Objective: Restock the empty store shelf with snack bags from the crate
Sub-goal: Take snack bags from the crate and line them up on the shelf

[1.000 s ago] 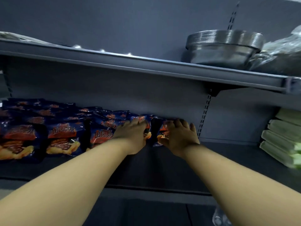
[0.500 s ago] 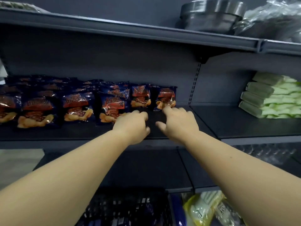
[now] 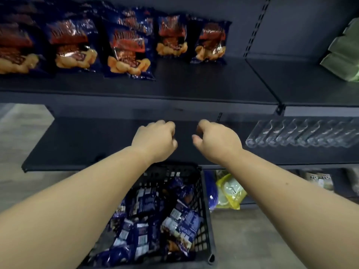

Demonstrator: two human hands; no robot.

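So both hands are empty right now; left hand (image 3: 155, 140) and right hand (image 3: 215, 141) hang side by side with fingers loosely curled, gripping nothing, above the black crate (image 3: 205, 206); loads of blue snack bags (image 3: 180, 224) sit in the crate, and a row of bags (image 3: 128, 49) stands on the dark shelf (image 3: 194, 82) higher up.

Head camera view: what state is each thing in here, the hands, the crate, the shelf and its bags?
Left hand: loosely curled, holding nothing.
Right hand: loosely curled, holding nothing.
Black plastic lattice crate: on the floor, partly full of dark blue snack bags lying jumbled.
Dark metal shelf: partly stocked, bare at the right.
Blue and orange snack bags on the shelf: in a row, fronts facing out.
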